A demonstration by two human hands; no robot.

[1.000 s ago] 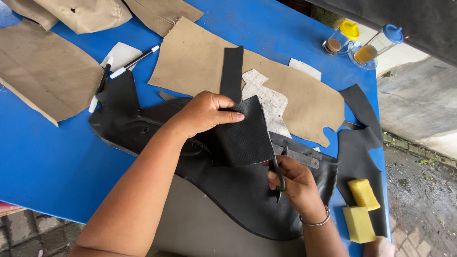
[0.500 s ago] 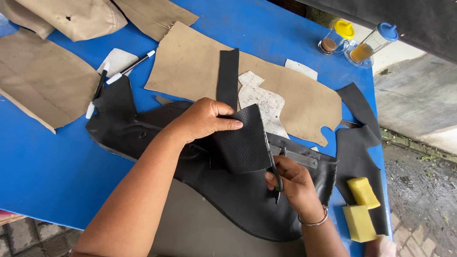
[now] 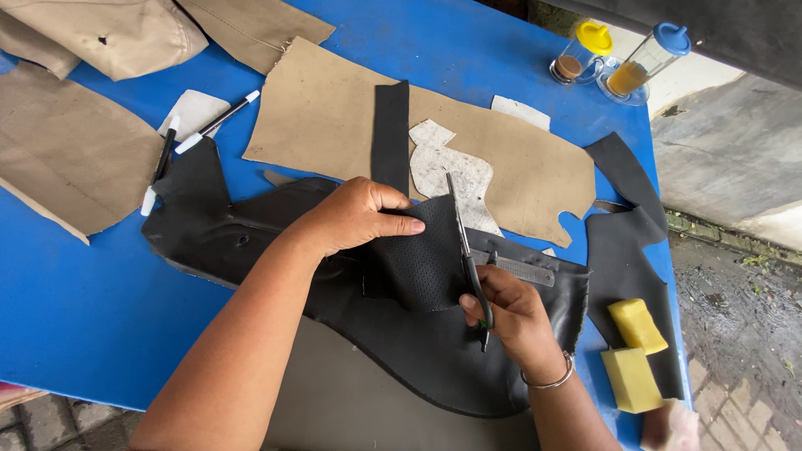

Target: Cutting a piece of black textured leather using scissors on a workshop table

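Near the blue tabletop's (image 3: 75,292) front edge, the left hand (image 3: 351,219) pinched a black perforated leather piece (image 3: 422,263) while the right hand (image 3: 511,313) gripped dark-handled scissors (image 3: 466,250), blades along its right edge.

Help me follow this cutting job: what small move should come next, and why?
Probably close the scissors a short way along the perforated black piece. The right hand has the blades at its right edge, and the left hand pinches it up.
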